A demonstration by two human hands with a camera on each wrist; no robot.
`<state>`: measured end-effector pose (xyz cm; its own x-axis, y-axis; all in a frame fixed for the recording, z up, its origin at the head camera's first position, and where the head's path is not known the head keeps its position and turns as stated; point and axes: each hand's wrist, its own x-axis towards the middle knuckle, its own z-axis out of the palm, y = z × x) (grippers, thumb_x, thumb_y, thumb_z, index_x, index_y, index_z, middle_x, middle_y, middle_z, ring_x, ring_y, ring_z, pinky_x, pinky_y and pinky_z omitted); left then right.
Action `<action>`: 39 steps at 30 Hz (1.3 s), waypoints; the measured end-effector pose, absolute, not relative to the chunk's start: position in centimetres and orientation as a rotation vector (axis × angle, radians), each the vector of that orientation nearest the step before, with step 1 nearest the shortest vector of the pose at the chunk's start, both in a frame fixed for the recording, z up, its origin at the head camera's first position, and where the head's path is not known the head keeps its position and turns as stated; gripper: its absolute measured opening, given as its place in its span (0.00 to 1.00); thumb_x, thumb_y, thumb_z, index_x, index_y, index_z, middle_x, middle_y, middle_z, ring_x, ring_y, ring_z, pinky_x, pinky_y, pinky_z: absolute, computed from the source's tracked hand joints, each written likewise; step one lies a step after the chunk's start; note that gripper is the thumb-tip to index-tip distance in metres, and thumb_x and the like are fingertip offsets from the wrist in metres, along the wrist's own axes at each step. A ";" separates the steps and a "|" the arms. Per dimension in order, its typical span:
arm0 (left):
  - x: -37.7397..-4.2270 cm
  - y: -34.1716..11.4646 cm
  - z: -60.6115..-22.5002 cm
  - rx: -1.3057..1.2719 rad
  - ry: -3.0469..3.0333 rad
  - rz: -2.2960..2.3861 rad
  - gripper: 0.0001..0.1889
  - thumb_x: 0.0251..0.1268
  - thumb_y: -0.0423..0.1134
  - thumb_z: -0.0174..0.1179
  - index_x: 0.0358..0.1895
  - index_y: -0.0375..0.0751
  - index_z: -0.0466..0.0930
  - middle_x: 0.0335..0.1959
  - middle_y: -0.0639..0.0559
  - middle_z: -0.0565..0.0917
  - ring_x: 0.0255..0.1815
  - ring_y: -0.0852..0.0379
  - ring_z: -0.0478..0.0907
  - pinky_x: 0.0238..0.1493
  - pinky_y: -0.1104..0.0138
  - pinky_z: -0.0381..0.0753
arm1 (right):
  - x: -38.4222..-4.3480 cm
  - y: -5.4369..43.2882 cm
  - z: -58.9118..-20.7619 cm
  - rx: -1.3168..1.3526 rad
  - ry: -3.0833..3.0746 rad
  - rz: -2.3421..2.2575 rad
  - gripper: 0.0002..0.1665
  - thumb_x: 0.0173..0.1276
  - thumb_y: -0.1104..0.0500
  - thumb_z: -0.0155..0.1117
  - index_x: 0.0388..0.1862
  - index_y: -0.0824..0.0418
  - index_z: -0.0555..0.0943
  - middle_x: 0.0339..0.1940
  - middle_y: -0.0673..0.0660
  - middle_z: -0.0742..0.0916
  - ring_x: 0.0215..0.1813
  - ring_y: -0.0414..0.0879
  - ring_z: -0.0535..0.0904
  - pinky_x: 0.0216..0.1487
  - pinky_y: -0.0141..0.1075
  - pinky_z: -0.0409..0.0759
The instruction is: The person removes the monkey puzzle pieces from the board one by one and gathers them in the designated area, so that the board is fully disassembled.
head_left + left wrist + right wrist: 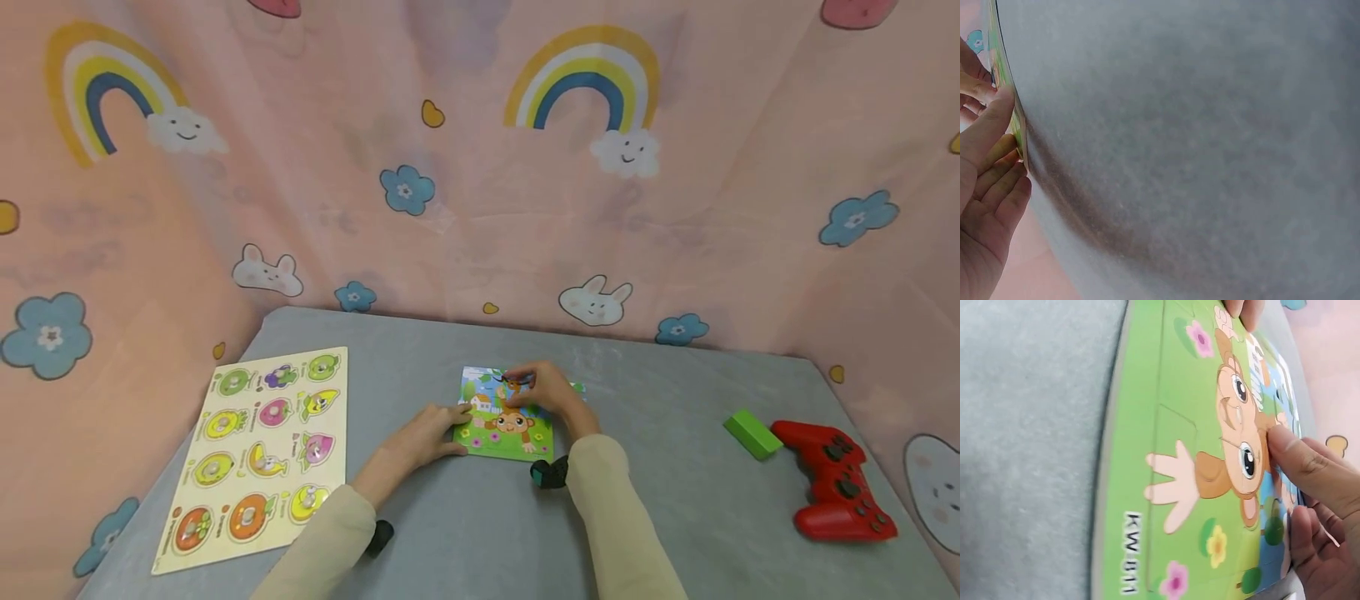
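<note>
A monkey puzzle board (pixel 487 427) lies at the middle of a grey surface (pixel 720 517), its upper right part hidden under the right hand (pixel 553 392). That hand's thumb touches the picture above the monkey's face while its other fingers curl near the far edge; whether they grip a loose piece cannot be told. The left hand (pixel 423 437) holds the board's near left corner between thumb and fingers, though the left wrist camera catches the board only as a thin, edge-on sliver. The right wrist view shows "KW 811" printed along the near edge. Pale sleeves (pixel 315 550) are cut off at the bottom of the head view, the left one covering a lower corner of a fruit puzzle (pixel 240 442), whose small labels are hard to read. At right, a green block (pixel 753 434) sits just beside a red game controller (pixel 825 479). Behind hangs a pink cloth (pixel 480 242) with rainbows, its upper prints cropped.
</note>
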<state>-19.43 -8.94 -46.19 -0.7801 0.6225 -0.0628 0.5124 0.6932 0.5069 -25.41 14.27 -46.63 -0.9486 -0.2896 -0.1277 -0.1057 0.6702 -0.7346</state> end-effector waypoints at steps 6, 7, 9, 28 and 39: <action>-19.5 -8.8 -46.1 0.909 2.676 0.698 0.27 0.56 0.38 0.69 0.58 0.29 0.77 0.63 0.38 0.74 0.62 0.42 0.72 0.59 0.57 0.73 | -25.9 13.9 -45.9 -0.349 2.658 -0.987 0.25 0.53 0.61 0.77 0.52 0.59 0.84 0.47 0.61 0.83 0.50 0.54 0.76 0.52 0.47 0.75; -19.4 -8.8 -46.1 0.909 2.676 0.696 0.27 0.56 0.38 0.69 0.58 0.29 0.77 0.63 0.38 0.74 0.62 0.42 0.72 0.59 0.57 0.73 | -26.0 13.8 -45.8 -0.345 2.652 -0.987 0.25 0.53 0.62 0.77 0.52 0.59 0.84 0.47 0.61 0.83 0.49 0.54 0.76 0.52 0.47 0.75; -19.4 -8.8 -46.1 0.906 2.676 0.692 0.27 0.56 0.38 0.69 0.58 0.29 0.77 0.63 0.38 0.74 0.62 0.42 0.72 0.59 0.57 0.72 | -26.0 13.7 -45.6 -0.366 2.652 -0.971 0.25 0.52 0.63 0.77 0.51 0.60 0.84 0.45 0.61 0.82 0.47 0.55 0.75 0.49 0.47 0.75; -19.2 -9.1 -46.3 0.928 2.679 0.718 0.27 0.56 0.38 0.69 0.57 0.28 0.77 0.62 0.36 0.75 0.61 0.41 0.73 0.58 0.57 0.74 | -25.1 13.1 -46.6 -0.586 2.804 -1.083 0.22 0.49 0.68 0.77 0.47 0.65 0.85 0.46 0.62 0.84 0.44 0.55 0.77 0.48 0.48 0.77; -19.2 -8.8 -46.2 0.933 2.681 0.711 0.26 0.56 0.37 0.69 0.57 0.27 0.77 0.62 0.36 0.75 0.61 0.40 0.72 0.58 0.56 0.73 | -24.8 14.6 -47.3 -0.306 2.671 -1.484 0.19 0.50 0.70 0.75 0.44 0.71 0.85 0.44 0.64 0.86 0.45 0.57 0.82 0.45 0.43 0.81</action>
